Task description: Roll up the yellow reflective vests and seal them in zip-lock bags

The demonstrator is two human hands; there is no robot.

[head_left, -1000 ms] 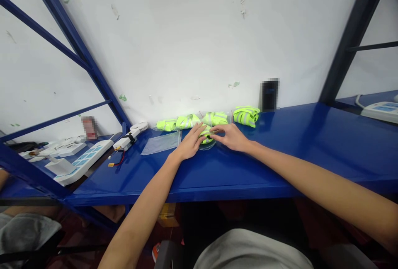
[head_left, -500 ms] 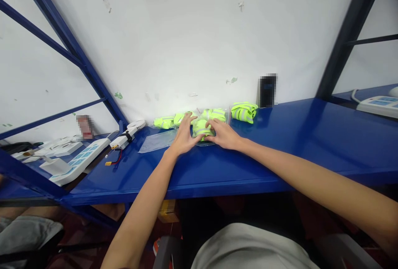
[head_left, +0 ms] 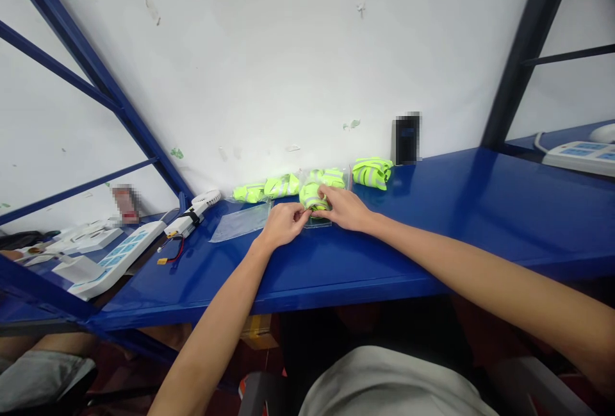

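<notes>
A rolled fluorescent yellow reflective vest [head_left: 310,194] with silver stripes lies on the blue table between my hands, in or on a clear plastic bag [head_left: 319,223]. My left hand [head_left: 284,224] is closed, thumb and fingertips pinched at the near left edge of the bundle; exactly what is pinched is hard to make out, but it seems to be the bag. Curled around the vest's right side is my right hand [head_left: 346,209], its thumb at the near edge and fingers on top. Right behind it sits another bagged yellow vest [head_left: 331,177].
More folded yellow vests [head_left: 281,185] lie along the wall, one more [head_left: 372,172] to the right. A flat clear bag [head_left: 240,222] rests left of my hands. Farther left are a white handheld fan [head_left: 206,199], a wired connector [head_left: 163,261] and a power strip [head_left: 118,259]. A black device [head_left: 406,140] leans on the wall.
My left hand has come down from the left side of the vest to its near edge, its spread fingers now pinched together. The right hand stays on the vest.
</notes>
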